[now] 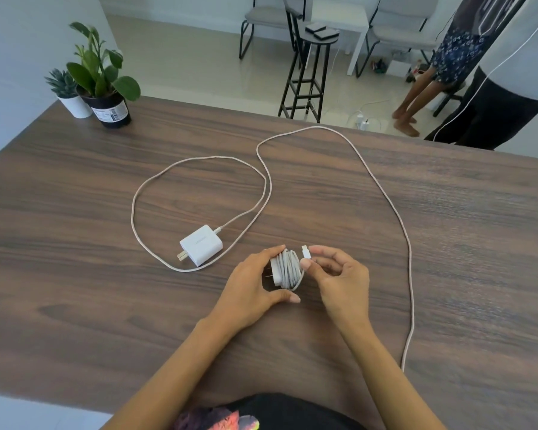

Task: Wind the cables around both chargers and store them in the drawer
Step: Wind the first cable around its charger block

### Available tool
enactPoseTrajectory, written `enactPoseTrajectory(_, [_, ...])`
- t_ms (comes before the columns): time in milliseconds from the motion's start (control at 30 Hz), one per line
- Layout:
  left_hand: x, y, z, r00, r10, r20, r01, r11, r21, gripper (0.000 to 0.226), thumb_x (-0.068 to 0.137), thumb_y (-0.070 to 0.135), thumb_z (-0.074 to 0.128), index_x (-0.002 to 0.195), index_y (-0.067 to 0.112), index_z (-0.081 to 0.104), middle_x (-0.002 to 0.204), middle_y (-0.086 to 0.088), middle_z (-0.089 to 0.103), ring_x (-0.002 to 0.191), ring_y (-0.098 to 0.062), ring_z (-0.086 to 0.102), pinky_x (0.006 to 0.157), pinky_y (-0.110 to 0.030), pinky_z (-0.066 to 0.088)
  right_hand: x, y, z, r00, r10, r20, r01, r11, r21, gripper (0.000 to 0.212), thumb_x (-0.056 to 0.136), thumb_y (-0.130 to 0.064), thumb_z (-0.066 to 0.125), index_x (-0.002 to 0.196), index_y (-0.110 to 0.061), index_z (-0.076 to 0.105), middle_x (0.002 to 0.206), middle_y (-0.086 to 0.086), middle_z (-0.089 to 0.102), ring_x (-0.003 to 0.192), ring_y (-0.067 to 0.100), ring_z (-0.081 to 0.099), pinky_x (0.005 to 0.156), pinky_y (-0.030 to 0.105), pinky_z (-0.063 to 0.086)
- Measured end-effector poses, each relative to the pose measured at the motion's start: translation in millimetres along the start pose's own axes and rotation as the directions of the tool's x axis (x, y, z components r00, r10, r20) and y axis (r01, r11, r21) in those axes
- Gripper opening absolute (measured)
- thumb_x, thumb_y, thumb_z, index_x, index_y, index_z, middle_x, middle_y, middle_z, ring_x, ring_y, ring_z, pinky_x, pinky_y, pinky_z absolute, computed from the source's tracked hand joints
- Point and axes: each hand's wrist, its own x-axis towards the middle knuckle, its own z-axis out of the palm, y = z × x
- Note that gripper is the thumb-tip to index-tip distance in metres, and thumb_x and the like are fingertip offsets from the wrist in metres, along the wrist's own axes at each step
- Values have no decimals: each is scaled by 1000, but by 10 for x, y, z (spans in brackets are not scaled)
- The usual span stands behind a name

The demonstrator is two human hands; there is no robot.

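Between my hands, left hand grips the wound charger; right hand pinches its plug end.

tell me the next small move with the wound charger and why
Probably tuck the connector end, pinched by the right hand, under the coils. The left hand holds the wound charger with almost no slack left, so securing the end should finish it before the second charger.
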Motion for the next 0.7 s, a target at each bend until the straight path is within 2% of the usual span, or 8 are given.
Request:
enactPoseTrajectory(100, [-2, -20, 10, 999, -16, -34, 16, 1000, -10, 84, 54, 43, 86, 130, 34, 50, 119, 10, 61, 109, -8, 56, 99, -35, 44, 7, -23, 7, 1000, 1, 7, -1, 1000, 11, 21, 73, -7, 77, 87, -22, 71, 70, -6, 74, 69, 11, 70, 70, 23, 54])
enactPoseTrajectory(233, [3, -1, 19, 999, -26, -31, 25, 1000, -11, 82, 53, 39, 88, 126, 31, 51, 117, 10, 61, 108, -3, 55, 94, -20, 43, 10, -20, -3, 1000, 0, -4, 0, 1000, 26, 22, 74, -5, 75, 86, -23, 73, 72, -3, 74, 70, 8, 70, 65, 15, 52])
enactPoseTrajectory(433, [4, 43, -17, 996, -56, 67, 56, 998, -6, 84, 68, 30, 82, 140, 34, 38, 122, 5, 57, 106, -5, 52, 91, -8, 32, 25, 5, -20, 1000, 4, -15, -4, 1000, 17, 21, 76, -6, 74, 87, -24, 73, 76, -1, 74, 74, 11, 71, 71, 24, 56])
enactPoseTrajectory(567, [2, 50, -64, 995, -35, 94, 33, 999, 24, 77, 75, 30, 77, 141, 29, 38, 132, 7, 56, 106, -5, 55, 84, 6, 29, 17, -12, -19, 1000, 5, -11, -4, 999, 52, 21, 77, -2, 73, 86, -21, 73, 77, -1, 74, 70, 8, 71, 64, 17, 54])
enactPoseTrajectory(633, [2, 78, -66, 996, -36, 85, 33, 999, 35, 75, 75, 30, 77, 140, 28, 40, 131, 7, 57, 101, -5, 54, 82, 7, 29, 14, -20, -23, 1000, 2, -8, -1, 998, 65, 22, 77, -1, 72, 86, -21, 73, 76, 0, 74, 70, 10, 71, 63, 16, 53])
enactPoseTrajectory(700, [-4, 96, -47, 997, -32, 72, 29, 999, 40, 76, 75, 31, 77, 141, 29, 38, 131, 6, 57, 99, -4, 52, 84, 2, 31, 1, -23, -34, 1000, -13, -7, 13, 998, 56, 23, 77, -1, 72, 87, -22, 73, 76, 1, 73, 71, 11, 70, 66, 16, 53])
